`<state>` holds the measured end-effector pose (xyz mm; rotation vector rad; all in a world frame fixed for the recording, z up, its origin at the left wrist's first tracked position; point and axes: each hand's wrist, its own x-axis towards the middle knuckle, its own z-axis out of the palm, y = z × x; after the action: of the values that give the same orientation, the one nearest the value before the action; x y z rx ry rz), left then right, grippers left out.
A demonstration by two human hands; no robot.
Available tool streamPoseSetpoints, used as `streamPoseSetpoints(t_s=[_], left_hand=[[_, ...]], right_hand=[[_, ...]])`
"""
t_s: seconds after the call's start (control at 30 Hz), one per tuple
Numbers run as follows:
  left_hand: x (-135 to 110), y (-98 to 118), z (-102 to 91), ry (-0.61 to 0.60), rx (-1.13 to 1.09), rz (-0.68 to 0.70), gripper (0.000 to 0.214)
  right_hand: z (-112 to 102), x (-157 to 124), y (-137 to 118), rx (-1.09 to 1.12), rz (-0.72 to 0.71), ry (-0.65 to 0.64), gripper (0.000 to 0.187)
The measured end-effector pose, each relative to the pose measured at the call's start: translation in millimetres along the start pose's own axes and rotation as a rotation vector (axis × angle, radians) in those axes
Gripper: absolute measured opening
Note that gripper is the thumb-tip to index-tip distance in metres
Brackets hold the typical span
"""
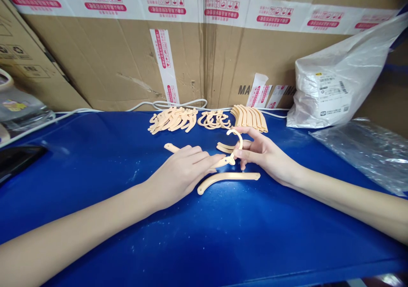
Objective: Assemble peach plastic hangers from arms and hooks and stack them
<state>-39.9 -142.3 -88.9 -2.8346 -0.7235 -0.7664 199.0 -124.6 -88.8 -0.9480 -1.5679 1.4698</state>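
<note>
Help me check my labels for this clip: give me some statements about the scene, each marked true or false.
1. The right hand holds a cream hook. True.
2. The left hand holds nothing. False: its fingers pinch a cream piece.
3. A loose curved strip lies nearer the camera than the hook. True.
4. The white plastic bag stands at the picture's left. False: it stands at the right.
5. The pile of hooks lies between the other pile and the row of strips. True.
6. The tabletop is green. False: it is blue.
</note>
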Motion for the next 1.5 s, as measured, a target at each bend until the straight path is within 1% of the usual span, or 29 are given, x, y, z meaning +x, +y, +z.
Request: streamPoseSetpoints(t_s=[0.27,0.43,0.67,0.77,0.9,0.97,1.1,1.23,1.5], left_hand=[[2,0,-0.6,-0.007,0.019,0.012,0.028],[4,0,0.1,-0.011,0.052,0.015,0.028],[4,-1,1.8,0.006,0.056,0.021,0.028],[3,-2,1.6,0.01,0.002,0.03,0.028],[3,-3,0.4,0.004,-0.076,0.079,0.032],[3,-3,0.0,0.016,-0.088,0.077,0.031],[3,-2,-0.2,0.025,-0.085,0.052,0.03],[2,-1,0.6,0.012,-0.049,0.036,0.029],[1,-2,2.2,-0.015,-0.021,0.037,0.031]], right_hand=[[-1,-2,-1,-0.037,-0.028,0.022,0.052],[0,-1,-1,-0.069,-0.021,0.025,0.052],[1,-1,-1,0.031,0.014,0.046,0.053],[-2,1,-4,0.108,0.044,0.004,0.056],[-7,3,-7,0.203,0.082,-0.113,0.059],[-9,4,-6,0.226,0.087,-0.117,0.058],[-9,3,-3,0.212,0.07,-0.077,0.057],[-8,4,-1,0.201,0.057,-0.079,0.057],[-8,4,1,0.111,0.031,-0.061,0.059]])
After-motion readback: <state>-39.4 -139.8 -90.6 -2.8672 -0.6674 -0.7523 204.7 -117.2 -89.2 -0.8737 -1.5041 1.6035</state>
